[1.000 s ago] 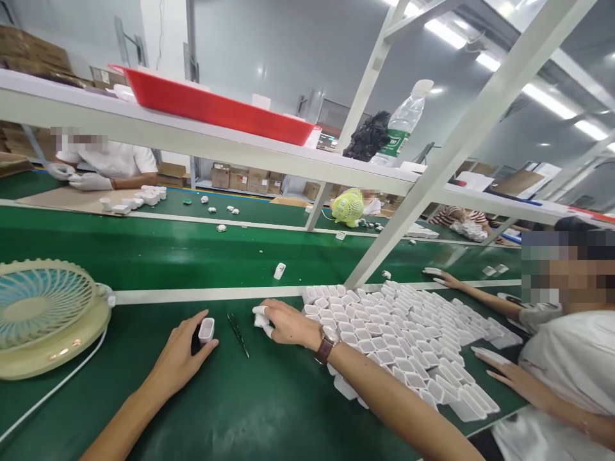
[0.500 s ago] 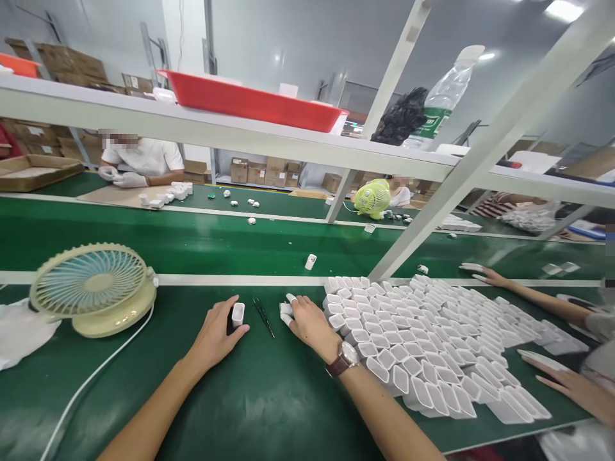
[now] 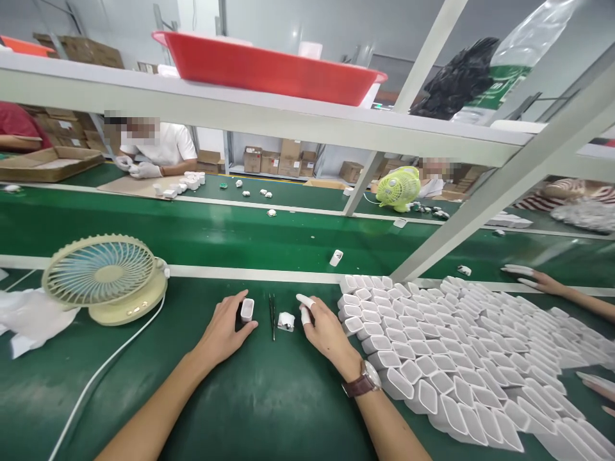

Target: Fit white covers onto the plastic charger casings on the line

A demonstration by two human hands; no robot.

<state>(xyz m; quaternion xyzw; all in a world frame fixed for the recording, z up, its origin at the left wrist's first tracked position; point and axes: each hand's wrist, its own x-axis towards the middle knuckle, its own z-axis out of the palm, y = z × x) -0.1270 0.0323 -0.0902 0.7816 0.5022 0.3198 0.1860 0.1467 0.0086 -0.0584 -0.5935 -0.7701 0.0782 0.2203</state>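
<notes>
My left hand (image 3: 229, 328) rests on the green bench, thumb and forefinger closed around a small white plastic case (image 3: 247, 310) that stands with its open end up. To its right lies a pair of dark tweezers (image 3: 273, 317), pointing away from me. Just beyond them is a small white part (image 3: 286, 321) with dark bits on it, apart from both hands. My right hand (image 3: 324, 326), with white finger cots and a watch on the wrist, hovers or rests beside that part. Its fingers are apart and nothing shows in them.
Many white open cases (image 3: 432, 358) stand packed on the right. A co-worker's hand (image 3: 538, 278) reaches in behind them. A cream fan (image 3: 108, 275) with a cable is at left. One white case (image 3: 336, 257) lies on the green strip ahead, below a shelf holding a red tray (image 3: 269, 67).
My right hand has let go of the small white part and drawn off to the right. The tweezers lie at a different angle. My left hand stays at the case. The view has shifted.
</notes>
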